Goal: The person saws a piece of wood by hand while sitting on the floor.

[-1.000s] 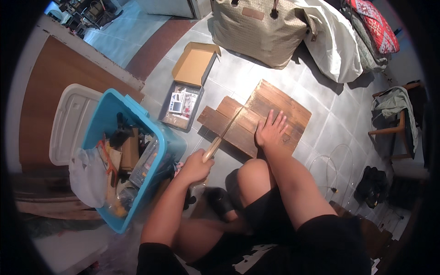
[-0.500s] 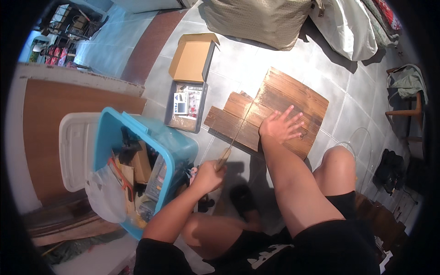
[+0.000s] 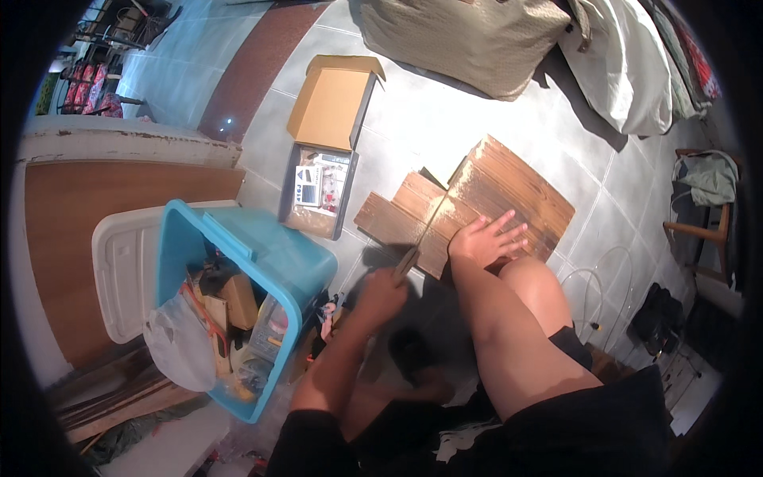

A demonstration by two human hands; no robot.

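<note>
Plainly, a white card point(image 3: 308, 187) with dark and blue printing lies in the open cardboard box point(image 3: 328, 103), beside clear packets marked with small red patches. Fine print on them is too small to make out.

The left hand point(image 3: 381, 296) is in shadow, closed around the handle point(image 3: 406, 264) of a thin-bladed tool, probably a saw; its wrist is below the handle and its fingertips are hard to see. The blade point(image 3: 430, 222) shows as a narrow line across the wooden board point(image 3: 515, 184), near the board's stepped left end. The right hand point(image 3: 482, 240) is palm down with fingers spread on the wider part of the board, pressing on it and grasping nothing.

The board is in front of the person, above the tiled floor point(image 3: 413, 103). A bent knee point(image 3: 540, 296) and the right forearm cover its near edge. Close by the left forearm stands a blue tub point(image 3: 290, 253) full of odds and ends, a clear plastic bag point(image 3: 183, 346) hanging over its rim. Farther off are a beige bag point(image 3: 469, 48) and a white sack point(image 3: 620, 79).
</note>
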